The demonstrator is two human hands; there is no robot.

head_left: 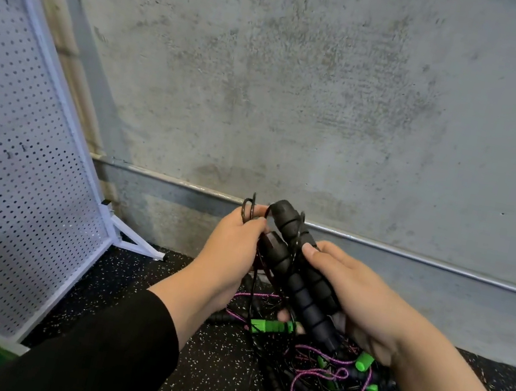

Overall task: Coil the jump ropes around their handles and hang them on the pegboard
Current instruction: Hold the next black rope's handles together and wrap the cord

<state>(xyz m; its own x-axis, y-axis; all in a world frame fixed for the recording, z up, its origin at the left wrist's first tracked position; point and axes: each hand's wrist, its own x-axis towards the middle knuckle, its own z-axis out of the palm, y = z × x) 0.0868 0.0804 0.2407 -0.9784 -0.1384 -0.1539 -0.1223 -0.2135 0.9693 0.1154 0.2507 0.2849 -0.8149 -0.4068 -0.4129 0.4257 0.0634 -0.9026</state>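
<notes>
Head view shows you holding a pair of black foam handles [299, 276] side by side in front of a concrete wall [304, 82], above a speckled rubber floor [211, 376]. Your right hand [365, 304] is the grip that carries them: its fingers are curled round the lower half of the pair, thumb laid across the front. Their long axis runs on a slant, butt ends low and toward you on the right, rope ends pointing up, away and slightly left. Your left hand [233, 249] sits just beside those upper ends, pinching a small loop of thin black cord [248, 209] that rises above your fingers; more cord trails down between your hands. So the cord lies up and left of the right-hand grip, and the left hand is the nearer one to lead it round the handles, across their long axis. Below, a tangle of other jump ropes [334, 381] with green handles and pink cord lies on the floor. White pegboard [16, 152] stands well apart to your left, leaning in this view.
</notes>
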